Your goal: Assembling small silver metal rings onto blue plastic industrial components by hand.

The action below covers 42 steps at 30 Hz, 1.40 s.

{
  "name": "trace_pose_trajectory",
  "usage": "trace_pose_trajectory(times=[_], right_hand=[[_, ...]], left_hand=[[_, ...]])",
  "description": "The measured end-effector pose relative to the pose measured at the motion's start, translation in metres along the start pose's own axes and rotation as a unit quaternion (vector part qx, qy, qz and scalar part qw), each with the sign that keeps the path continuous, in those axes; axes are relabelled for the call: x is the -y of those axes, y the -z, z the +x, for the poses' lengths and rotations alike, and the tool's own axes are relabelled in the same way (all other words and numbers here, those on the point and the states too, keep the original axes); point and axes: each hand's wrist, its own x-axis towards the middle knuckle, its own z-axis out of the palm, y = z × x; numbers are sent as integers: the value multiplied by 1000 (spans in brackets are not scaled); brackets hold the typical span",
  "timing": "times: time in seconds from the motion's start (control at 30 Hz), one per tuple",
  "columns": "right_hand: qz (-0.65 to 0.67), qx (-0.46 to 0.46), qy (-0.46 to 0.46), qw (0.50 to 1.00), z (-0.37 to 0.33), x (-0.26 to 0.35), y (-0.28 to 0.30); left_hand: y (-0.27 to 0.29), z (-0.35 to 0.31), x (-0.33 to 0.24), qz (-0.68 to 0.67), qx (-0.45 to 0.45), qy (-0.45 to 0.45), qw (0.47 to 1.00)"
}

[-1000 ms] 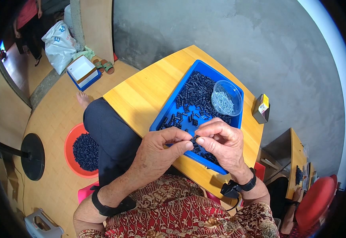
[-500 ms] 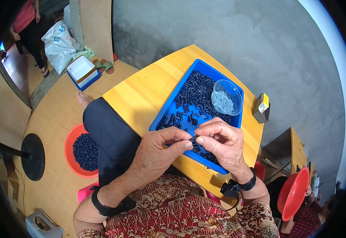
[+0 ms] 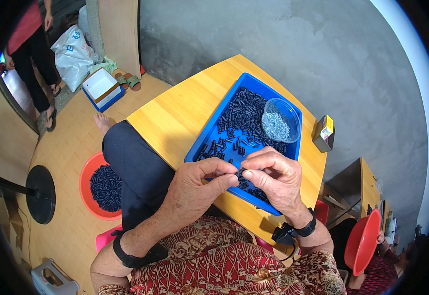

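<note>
My left hand (image 3: 195, 189) and my right hand (image 3: 275, 178) meet over the near end of a blue tray (image 3: 209, 132). Thumb and forefinger are pinched on each hand, the tips almost touching. Whatever sits between them is too small and covered to name. Many small black ribbed plastic pieces (image 3: 241, 109) lie in the tray, heaped at its far end and loose in the middle. A clear round tub (image 3: 293, 118) of small silvery metal parts (image 3: 276, 126) rests on the pieces at the tray's right side.
The tray stands on a yellow wooden table (image 3: 175, 115). On the floor at left is a red basin (image 3: 85, 189) of black pieces, beside a round black stand base (image 3: 41, 194). A dark box (image 3: 324, 137) sits at the table's right edge. Someone at lower right holds a red basin (image 3: 362, 241).
The person at upper left has stepped closer, into the doorway. The red basin at lower right has shifted slightly. My hands hold almost the same place and pinch.
</note>
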Motion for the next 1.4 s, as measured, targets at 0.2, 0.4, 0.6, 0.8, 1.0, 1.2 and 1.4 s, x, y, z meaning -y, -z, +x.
trace_pose_trajectory(times=[0.2, 0.4, 0.6, 0.8, 1.0, 1.2, 1.4], right_hand=[[-19, 0, 42, 999, 0, -7, -1], [-56, 1, 65, 996, -2, -10, -4], [-95, 0, 87, 992, -7, -13, -8], [-102, -21, 115, 988, -9, -12, -14], [-196, -28, 177, 964, -3, -7, -20], [-245, -42, 236, 940, 1, -8, -23], [-253, -49, 241, 936, 1, -7, -23]], left_hand=[[1, 0, 0, 18, 1, 18, 1000], [0, -1, -1, 41, -6, 4, 999], [-2, -4, -5, 86, -17, 2, 996], [1, -2, -2, -15, -2, 38, 999], [4, -2, -6, -138, -6, 70, 988], [5, -2, -9, -164, 6, 78, 983], [4, -1, -13, -162, 12, 78, 984]])
